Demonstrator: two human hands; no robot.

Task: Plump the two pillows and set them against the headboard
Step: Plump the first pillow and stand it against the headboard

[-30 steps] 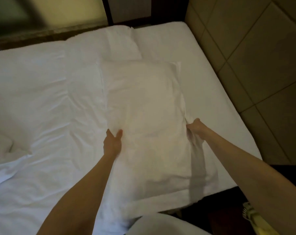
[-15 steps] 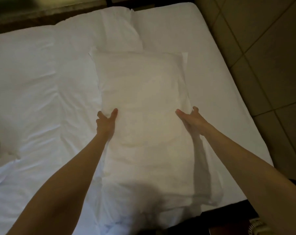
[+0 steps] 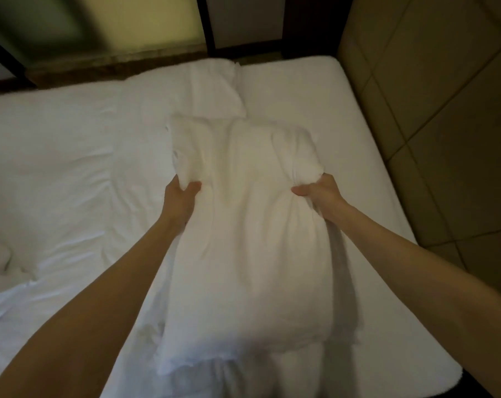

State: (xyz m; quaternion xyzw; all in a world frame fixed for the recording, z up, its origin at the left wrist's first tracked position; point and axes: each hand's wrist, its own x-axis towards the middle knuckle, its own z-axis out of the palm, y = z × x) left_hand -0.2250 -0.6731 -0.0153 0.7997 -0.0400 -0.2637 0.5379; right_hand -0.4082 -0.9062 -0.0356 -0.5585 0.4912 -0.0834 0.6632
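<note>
A white pillow (image 3: 252, 234) lies lengthwise on the white bed (image 3: 344, 133), its far end bunched and creased. My left hand (image 3: 183, 196) clutches a fold of its left side and my right hand (image 3: 319, 193) squeezes its right side. Both hands pinch the pillow inward near its far third. Behind it, a second white pillow or folded cloth (image 3: 214, 87) lies flat near the bed's far edge; I cannot tell which. The padded headboard (image 3: 433, 110) of beige square panels runs along the right of the bed.
A rumpled white duvet (image 3: 56, 182) covers the left part of the bed, with a bunched fold at the left edge. A dark ledge and window frame (image 3: 157, 53) run along the far side. The bare sheet lies between pillow and headboard.
Both hands went from resting flat on the pillow's sides to gripping fistfuls of it, pressing inward. The far end of the pillow has bunched up.
</note>
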